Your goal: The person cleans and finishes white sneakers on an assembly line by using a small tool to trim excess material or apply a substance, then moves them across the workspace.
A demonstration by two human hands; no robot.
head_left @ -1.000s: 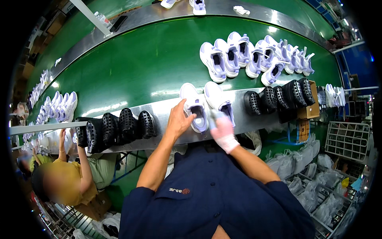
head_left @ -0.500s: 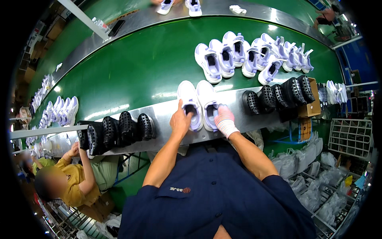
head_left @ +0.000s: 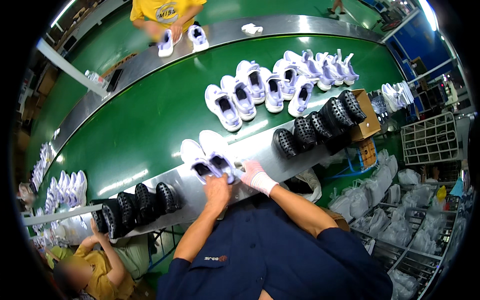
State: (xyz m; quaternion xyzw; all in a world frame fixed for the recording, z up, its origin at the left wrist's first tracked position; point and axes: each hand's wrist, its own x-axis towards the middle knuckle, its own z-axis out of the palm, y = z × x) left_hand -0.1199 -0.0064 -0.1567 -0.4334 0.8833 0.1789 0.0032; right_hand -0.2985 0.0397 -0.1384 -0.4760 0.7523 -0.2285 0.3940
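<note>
Black perforated forms (head_left: 304, 131) flank the sneaker pair (head_left: 213, 143).

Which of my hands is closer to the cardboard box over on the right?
Right. Your gloved right hand is left of the cardboard box; your bare left hand is farther left, at the heels of the white shoes.
</note>
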